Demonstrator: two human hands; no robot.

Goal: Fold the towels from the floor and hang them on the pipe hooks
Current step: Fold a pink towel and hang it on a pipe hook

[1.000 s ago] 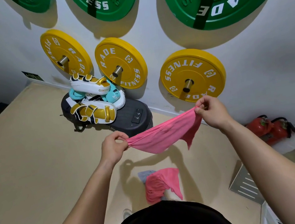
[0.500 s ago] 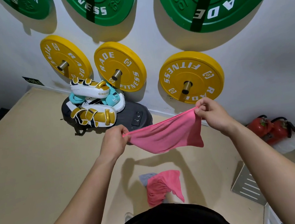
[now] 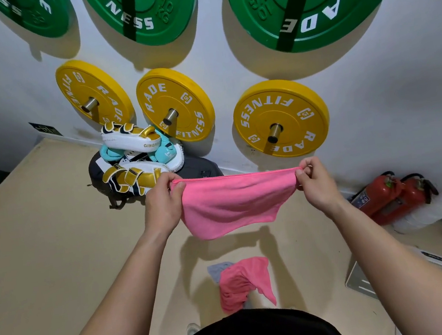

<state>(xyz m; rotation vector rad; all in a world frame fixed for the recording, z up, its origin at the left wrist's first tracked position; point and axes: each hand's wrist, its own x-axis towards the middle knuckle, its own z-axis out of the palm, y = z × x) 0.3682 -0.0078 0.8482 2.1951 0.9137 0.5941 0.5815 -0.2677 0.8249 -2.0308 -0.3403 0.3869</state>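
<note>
A pink towel (image 3: pixel 235 203) hangs stretched between my hands at about waist height, its top edge level and its body sagging below. My left hand (image 3: pixel 163 202) pinches its left corner and my right hand (image 3: pixel 318 183) pinches its right corner. On the beige floor below lies a second pink towel (image 3: pixel 242 284), crumpled, with a grey cloth (image 3: pixel 218 269) partly under it. Metal pipe pegs (image 3: pixel 275 131) stick out of the white wall through yellow weight plates (image 3: pixel 280 118), just above and beyond the held towel.
Green plates (image 3: pixel 313 0) hang higher on the wall. White and gold boxing pads (image 3: pixel 134 175) and teal weights are stacked on a dark platform at the wall's foot. Red fire extinguishers (image 3: pixel 393 196) lie at the right, and a grey metal plate (image 3: pixel 364 280) near my right arm.
My left hand has risen until the towel's top edge is level, and the towel now hangs spread wider. The view has tipped slightly downward.
</note>
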